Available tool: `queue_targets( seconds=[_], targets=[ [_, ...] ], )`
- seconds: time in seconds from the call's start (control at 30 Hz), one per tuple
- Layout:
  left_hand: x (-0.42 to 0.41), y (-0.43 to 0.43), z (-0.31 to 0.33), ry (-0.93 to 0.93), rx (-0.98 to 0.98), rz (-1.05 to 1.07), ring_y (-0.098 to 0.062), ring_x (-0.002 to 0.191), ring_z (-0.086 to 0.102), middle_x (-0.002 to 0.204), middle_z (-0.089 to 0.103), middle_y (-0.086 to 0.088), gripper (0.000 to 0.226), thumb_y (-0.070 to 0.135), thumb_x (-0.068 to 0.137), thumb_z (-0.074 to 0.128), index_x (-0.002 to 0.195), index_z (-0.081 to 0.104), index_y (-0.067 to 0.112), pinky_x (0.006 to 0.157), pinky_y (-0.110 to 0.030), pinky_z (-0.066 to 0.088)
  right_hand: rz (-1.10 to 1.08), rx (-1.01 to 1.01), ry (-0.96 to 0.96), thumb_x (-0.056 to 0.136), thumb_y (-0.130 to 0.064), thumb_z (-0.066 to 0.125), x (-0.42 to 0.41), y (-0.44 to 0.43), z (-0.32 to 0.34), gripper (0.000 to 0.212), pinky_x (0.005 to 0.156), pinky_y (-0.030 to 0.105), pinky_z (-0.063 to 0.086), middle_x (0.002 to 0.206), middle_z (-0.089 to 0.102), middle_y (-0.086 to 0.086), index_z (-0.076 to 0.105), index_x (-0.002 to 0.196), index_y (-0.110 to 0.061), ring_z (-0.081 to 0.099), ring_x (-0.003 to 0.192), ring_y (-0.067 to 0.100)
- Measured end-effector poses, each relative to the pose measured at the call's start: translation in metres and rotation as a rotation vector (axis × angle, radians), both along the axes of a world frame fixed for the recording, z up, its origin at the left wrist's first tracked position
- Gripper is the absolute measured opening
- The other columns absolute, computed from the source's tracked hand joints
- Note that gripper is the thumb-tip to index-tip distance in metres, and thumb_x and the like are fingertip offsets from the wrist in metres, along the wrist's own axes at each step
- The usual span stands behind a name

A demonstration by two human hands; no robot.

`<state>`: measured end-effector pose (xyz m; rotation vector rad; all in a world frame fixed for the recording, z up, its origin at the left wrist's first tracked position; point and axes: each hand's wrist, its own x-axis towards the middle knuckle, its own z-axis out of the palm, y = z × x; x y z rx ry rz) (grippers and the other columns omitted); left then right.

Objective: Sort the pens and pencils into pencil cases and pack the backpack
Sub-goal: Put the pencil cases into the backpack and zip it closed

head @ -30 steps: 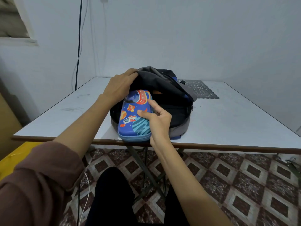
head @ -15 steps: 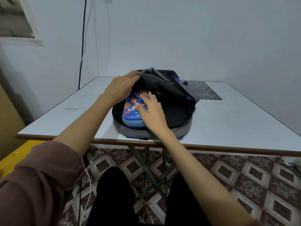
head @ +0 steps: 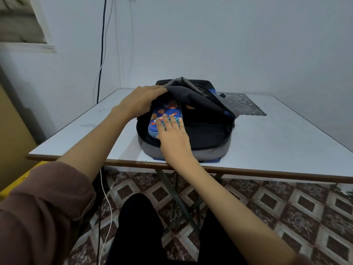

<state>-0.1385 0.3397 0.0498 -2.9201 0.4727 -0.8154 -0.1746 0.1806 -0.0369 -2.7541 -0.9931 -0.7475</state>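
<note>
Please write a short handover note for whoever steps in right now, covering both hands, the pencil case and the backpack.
Left hand: gripping the backpack's top flap, holding the opening wide.
Right hand: flat and open on the blue pencil case, pressing it in, not gripping.
Backpack: lying unzipped near the front edge of the white table.
Done: pencil case mostly inside, on the left of the main compartment.
Left: seat it fully, release the flap, zip up. No other cases, pens or pencils visible.

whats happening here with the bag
A person is packing a backpack that lies on a white table. The left hand holds its top flap up, while the right hand lies flat on a blue cartoon pencil case, now mostly inside the open compartment.
</note>
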Motion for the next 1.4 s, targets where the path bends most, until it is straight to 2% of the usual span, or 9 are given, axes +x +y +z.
queue_targets(
  seconds=[0.43, 0.53, 0.6, 0.7, 0.97, 1.03, 1.1, 1.17, 1.4],
  targets=[
    [0.005, 0.006, -0.003, -0.039, 0.02, -0.049, -0.036, 0.107, 0.06, 0.136, 0.056, -0.007, 0.063, -0.014, 0.079, 0.047, 0.136, 0.052, 0.014, 0.073, -0.037, 0.042, -0.088, -0.089, 0.06, 0.095, -0.005, 0.045, 0.078, 0.013, 0.018, 0.058, 0.116, 0.043, 0.023, 0.152, 0.033, 0.014, 0.028, 0.15, -0.01, 0.026, 0.142, 0.031],
    [0.005, 0.005, -0.002, -0.04, 0.025, -0.056, -0.036, 0.105, 0.06, 0.134, 0.058, -0.008, 0.06, -0.012, 0.081, 0.047, 0.135, 0.052, 0.013, 0.072, -0.038, 0.042, -0.032, 0.023, -0.183, 0.078, -0.002, 0.063, 0.068, 0.012, 0.011, 0.036, 0.082, 0.041, 0.052, 0.114, 0.064, 0.016, 0.066, 0.113, -0.005, 0.059, 0.106, 0.033],
    [0.005, 0.005, 0.0, -0.04, 0.031, -0.056, -0.037, 0.104, 0.06, 0.132, 0.059, -0.009, 0.061, -0.012, 0.08, 0.047, 0.135, 0.052, 0.013, 0.072, -0.038, 0.042, 0.037, 0.011, -0.316, 0.071, -0.004, 0.062, 0.061, 0.012, 0.012, 0.017, 0.057, 0.034, 0.048, 0.089, 0.065, 0.01, 0.07, 0.085, -0.008, 0.062, 0.081, 0.028],
    [0.006, 0.006, 0.001, -0.042, 0.028, -0.057, -0.037, 0.105, 0.06, 0.134, 0.058, -0.009, 0.065, -0.014, 0.078, 0.046, 0.137, 0.051, 0.013, 0.073, -0.04, 0.044, 0.074, -0.037, -0.329, 0.058, -0.003, 0.076, 0.056, 0.012, 0.01, 0.019, 0.049, 0.031, 0.045, 0.079, 0.063, 0.009, 0.069, 0.076, -0.007, 0.062, 0.075, 0.026],
    [0.006, 0.004, -0.003, -0.053, 0.019, -0.04, -0.037, 0.107, 0.06, 0.135, 0.057, -0.009, 0.065, -0.016, 0.079, 0.045, 0.137, 0.051, 0.012, 0.075, -0.041, 0.044, 0.028, -0.091, -0.133, 0.051, -0.01, 0.084, 0.056, 0.015, 0.007, 0.028, 0.054, 0.03, 0.05, 0.08, 0.064, 0.008, 0.072, 0.076, -0.007, 0.062, 0.074, 0.023],
    [0.006, 0.003, -0.004, -0.053, 0.014, -0.038, -0.038, 0.105, 0.06, 0.134, 0.058, -0.01, 0.064, -0.016, 0.078, 0.044, 0.136, 0.052, 0.011, 0.071, -0.037, 0.039, -0.034, -0.106, -0.076, 0.071, -0.016, 0.074, 0.06, 0.014, 0.007, 0.029, 0.075, 0.033, 0.051, 0.099, 0.065, 0.011, 0.072, 0.096, -0.004, 0.062, 0.092, 0.026],
    [0.006, 0.002, -0.005, -0.06, 0.007, -0.044, -0.038, 0.105, 0.059, 0.134, 0.058, -0.01, 0.064, -0.017, 0.078, 0.043, 0.135, 0.052, 0.011, 0.069, -0.034, 0.034, -0.033, -0.154, 0.043, 0.094, -0.018, 0.047, 0.067, 0.014, 0.005, 0.045, 0.102, 0.038, 0.036, 0.136, 0.049, 0.017, 0.049, 0.135, 0.001, 0.044, 0.127, 0.031],
    [0.005, 0.0, -0.006, -0.069, 0.004, -0.062, -0.039, 0.104, 0.059, 0.132, 0.059, -0.011, 0.064, -0.017, 0.078, 0.043, 0.135, 0.053, 0.01, 0.07, -0.036, 0.037, -0.051, -0.211, 0.133, 0.1, -0.023, 0.032, 0.072, 0.012, 0.007, 0.054, 0.11, 0.04, 0.026, 0.157, 0.025, 0.011, 0.025, 0.151, -0.005, 0.024, 0.142, 0.027],
    [0.0, -0.003, -0.008, -0.071, -0.012, -0.07, -0.037, 0.106, 0.059, 0.132, 0.059, -0.01, 0.063, -0.017, 0.079, 0.042, 0.135, 0.053, 0.011, 0.069, -0.03, 0.03, -0.076, -0.263, 0.334, 0.1, -0.035, 0.025, 0.084, 0.01, 0.014, 0.057, 0.11, 0.042, 0.022, 0.163, -0.003, -0.005, 0.018, 0.154, -0.018, 0.023, 0.142, 0.022]
  ],
)
